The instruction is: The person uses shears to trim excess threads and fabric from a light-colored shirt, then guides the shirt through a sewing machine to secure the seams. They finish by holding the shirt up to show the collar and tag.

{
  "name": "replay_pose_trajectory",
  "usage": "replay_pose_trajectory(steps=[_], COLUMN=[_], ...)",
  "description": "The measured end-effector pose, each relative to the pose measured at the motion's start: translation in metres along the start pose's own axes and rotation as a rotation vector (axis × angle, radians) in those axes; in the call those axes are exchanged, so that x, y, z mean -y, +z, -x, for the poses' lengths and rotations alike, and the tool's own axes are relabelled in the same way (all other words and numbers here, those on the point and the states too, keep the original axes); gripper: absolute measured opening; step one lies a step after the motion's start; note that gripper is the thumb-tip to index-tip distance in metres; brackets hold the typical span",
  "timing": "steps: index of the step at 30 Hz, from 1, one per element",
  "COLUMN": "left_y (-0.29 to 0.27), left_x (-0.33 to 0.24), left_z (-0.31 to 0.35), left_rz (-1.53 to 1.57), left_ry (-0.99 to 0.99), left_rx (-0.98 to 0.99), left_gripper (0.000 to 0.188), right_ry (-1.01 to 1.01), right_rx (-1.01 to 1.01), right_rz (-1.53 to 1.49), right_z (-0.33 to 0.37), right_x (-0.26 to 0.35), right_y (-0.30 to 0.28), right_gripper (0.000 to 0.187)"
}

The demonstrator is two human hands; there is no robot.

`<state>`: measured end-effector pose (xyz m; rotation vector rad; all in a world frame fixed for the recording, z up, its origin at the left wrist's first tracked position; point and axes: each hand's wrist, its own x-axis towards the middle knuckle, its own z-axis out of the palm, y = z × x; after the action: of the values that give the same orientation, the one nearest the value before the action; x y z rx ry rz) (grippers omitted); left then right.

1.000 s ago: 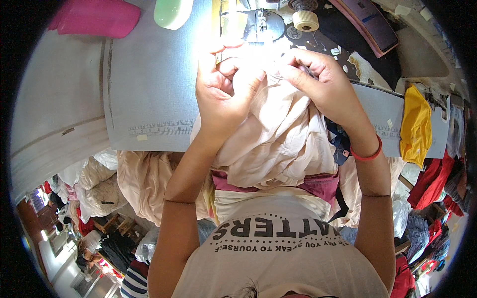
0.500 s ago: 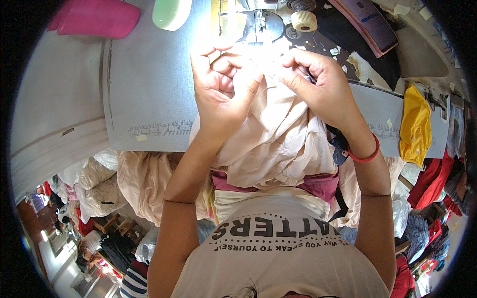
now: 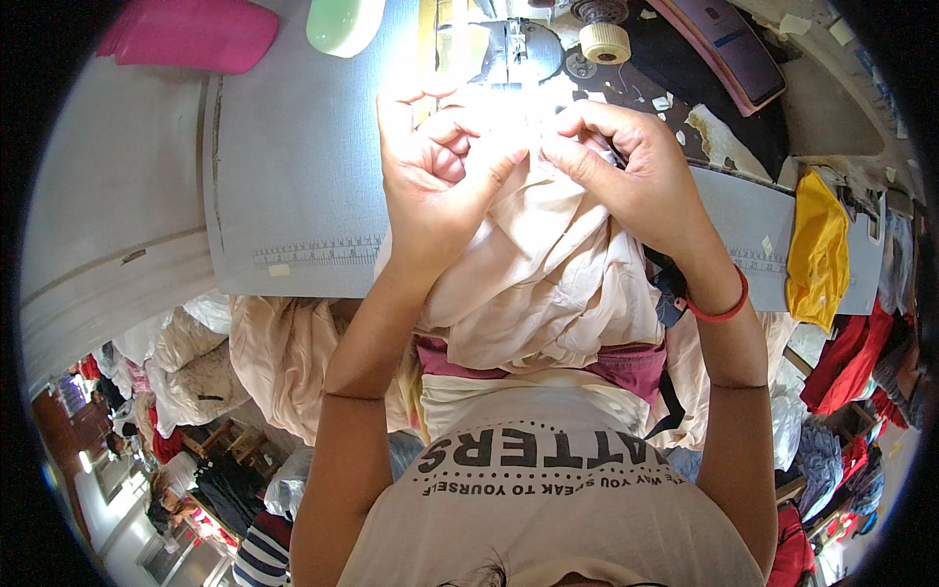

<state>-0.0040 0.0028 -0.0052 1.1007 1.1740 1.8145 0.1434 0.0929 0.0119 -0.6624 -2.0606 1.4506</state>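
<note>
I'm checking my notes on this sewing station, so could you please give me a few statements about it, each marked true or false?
1. The left hand and the right hand are both at the pale cloth. True.
2. The red band is on the left wrist. False: it is on the right wrist.
3. The yellow cloth lies toward the right end of the grey worktop. True.
4. The bright pink container is to the right of the pale green one. False: it is to the left of it.
5. Bright glare falls around the fingertips. True.
</note>
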Motion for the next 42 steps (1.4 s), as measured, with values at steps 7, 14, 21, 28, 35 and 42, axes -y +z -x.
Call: replay_pose_trajectory(steps=[7,14,21,28,35,42], left_y=[0.001,0.001,0.001,-0.001,-0.006,-0.003], left_x=[0.000,0.000,0.000,-0.002,0.003,0.005], left_z=[0.001,0.003,0.004,0.006,0.007,0.004], left_rz=[-0.005,-0.128,-0.224,-0.482,-0.600,-0.711], left_ry=[-0.017,0.029,0.056,0.109,0.215,0.339], left_rx=[0.026,0.051,0.070,0.098,0.123,0.016], left_gripper=[0.054,0.054,0.051,0.051,0.051,0.035], right_ry=[-0.054,0.021,-0.067,-0.063,-0.108,-0.104], right_rx=[-0.075,-0.021,-0.062,-0.073,-0.078,-0.049], right_rz=[0.015,0.034,0.096,0.183,0.182,0.208], right_z=[0.000,0.000,0.001,0.002,0.001,0.003], right_x=[-0.006,0.000,0.001,0.000,-0.001,-0.003], right_y=[0.002,0.000,0.003,0.004,0.005,0.008], right_gripper=[0.017,0.017,0.017,0.016,0.016,0.015])
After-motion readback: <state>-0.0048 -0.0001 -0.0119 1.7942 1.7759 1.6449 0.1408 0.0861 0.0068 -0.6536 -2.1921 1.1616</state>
